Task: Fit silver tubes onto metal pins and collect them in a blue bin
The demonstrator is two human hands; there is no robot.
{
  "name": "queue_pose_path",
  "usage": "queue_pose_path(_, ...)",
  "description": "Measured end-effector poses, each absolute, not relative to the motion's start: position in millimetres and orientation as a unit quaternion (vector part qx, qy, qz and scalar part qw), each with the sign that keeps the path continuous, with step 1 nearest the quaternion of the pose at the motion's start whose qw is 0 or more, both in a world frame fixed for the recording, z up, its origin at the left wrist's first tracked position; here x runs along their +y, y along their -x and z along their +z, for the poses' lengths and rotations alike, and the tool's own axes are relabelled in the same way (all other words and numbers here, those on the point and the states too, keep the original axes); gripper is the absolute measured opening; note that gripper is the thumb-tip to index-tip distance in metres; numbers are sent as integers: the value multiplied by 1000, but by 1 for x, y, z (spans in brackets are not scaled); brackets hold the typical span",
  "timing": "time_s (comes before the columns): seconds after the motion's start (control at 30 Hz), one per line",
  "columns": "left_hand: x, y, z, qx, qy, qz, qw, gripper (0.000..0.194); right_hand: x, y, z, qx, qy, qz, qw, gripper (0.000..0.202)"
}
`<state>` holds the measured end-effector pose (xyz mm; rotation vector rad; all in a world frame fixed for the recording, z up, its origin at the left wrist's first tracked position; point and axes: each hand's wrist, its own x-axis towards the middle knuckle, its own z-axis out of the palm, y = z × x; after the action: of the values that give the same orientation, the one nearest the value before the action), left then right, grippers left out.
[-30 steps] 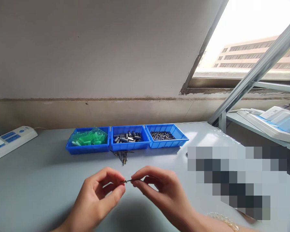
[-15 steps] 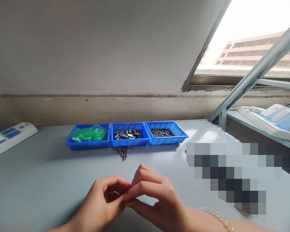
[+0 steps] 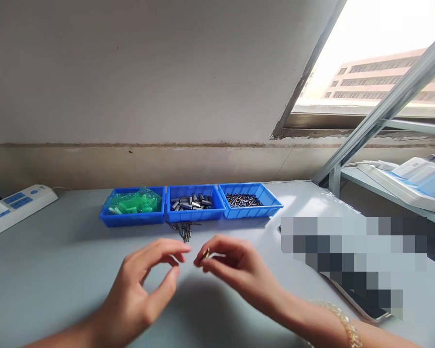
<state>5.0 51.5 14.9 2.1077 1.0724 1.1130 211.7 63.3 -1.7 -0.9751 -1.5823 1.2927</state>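
My right hand [image 3: 235, 263] pinches a small shiny metal piece [image 3: 206, 253] between thumb and fingertips; most of it is hidden, so its exact kind does not show. To its left, my left hand [image 3: 148, 275] holds nothing, its thumb and fingers apart in a loose curve. Beyond the hands lies a small pile of thin metal pins with thicker ends [image 3: 185, 232]. Behind that pile, the middle blue bin [image 3: 195, 214] contains short grey metal hex pieces [image 3: 192, 201]. The right blue bin [image 3: 255, 211] contains many thin dark metal pins [image 3: 243, 200].
The left blue bin [image 3: 132, 221] has green pieces in a clear bag [image 3: 137, 200]. A white power strip [image 3: 32, 195] lies at far left. On the right are a phone-like device [image 3: 369, 307], partly pixelated, and a metal rack [image 3: 384, 106] with white-and-blue items [image 3: 416, 179]. A wall stands behind the grey table [image 3: 58, 270].
My hands, touching at the fingertips before, are now apart. The left has opened and moved left; the right has turned, and a metal piece now shows in its fingers.
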Motion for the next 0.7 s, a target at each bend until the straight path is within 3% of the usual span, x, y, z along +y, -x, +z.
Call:
queue_pose_path(0.07,70,5,10,413,-818,370,155,28,80,-230,9,-683,404,367,486,17)
queue_pose_path(0.13,88,13,3,412,-855,307,70,30,100,-251,16,-738,437,172,484,18)
queue_pose_path(0.23,105,19,-7,405,-871,274,56,34,124,-278,18,-762,487,-45,424,23)
queue_pose_path(0.3,108,19,-12,399,-877,262,58,35,130,-285,15,-768,499,-109,385,25)
queue_pose_path(0.47,107,19,-11,394,-884,245,63,32,115,-269,10,-808,457,-60,367,20)
queue_pose_path(0.7,100,29,5,342,-903,238,108,27,83,-236,2,-811,430,155,366,18)
